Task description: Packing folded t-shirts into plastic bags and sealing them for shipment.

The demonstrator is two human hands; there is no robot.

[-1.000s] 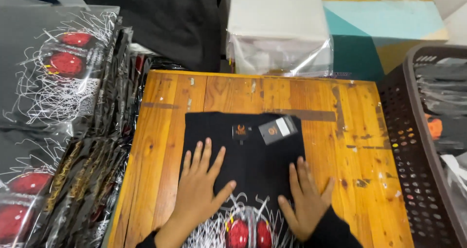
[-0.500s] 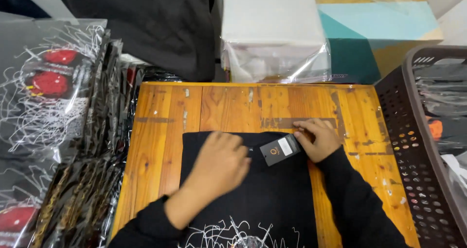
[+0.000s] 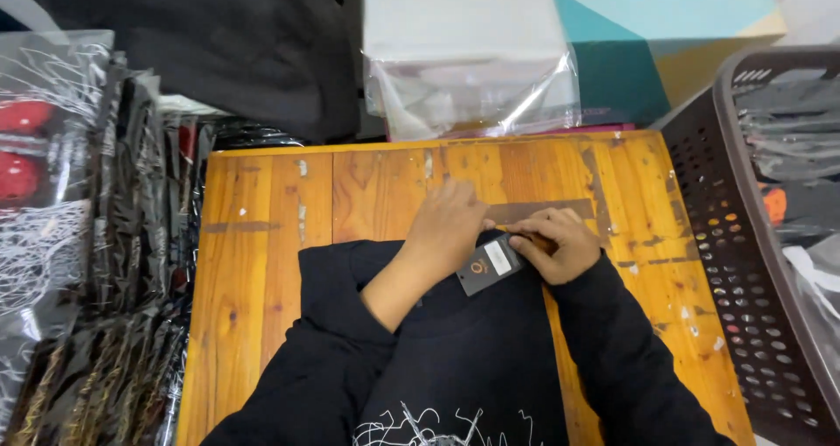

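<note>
Black shirt [image 3: 472, 350] lies flat on my wooden table [image 3: 262, 236], my left hand [image 3: 451, 227] presses down on its top edge, and my right hand [image 3: 556, 245] pinches its dark tag [image 3: 490, 266], near the brown basket [image 3: 744, 262].

Both arms wear long black sleeves of soft, matte fabric, loose and lightly creased along the forearms. The left sleeve [image 3: 306, 376] is pushed up, baring the forearm, while the right sleeve [image 3: 617, 350] ends at the wrist. The left hand [image 3: 451, 227] and right hand [image 3: 556, 245] are bare, with no gloves, rings or watch visible.
</note>
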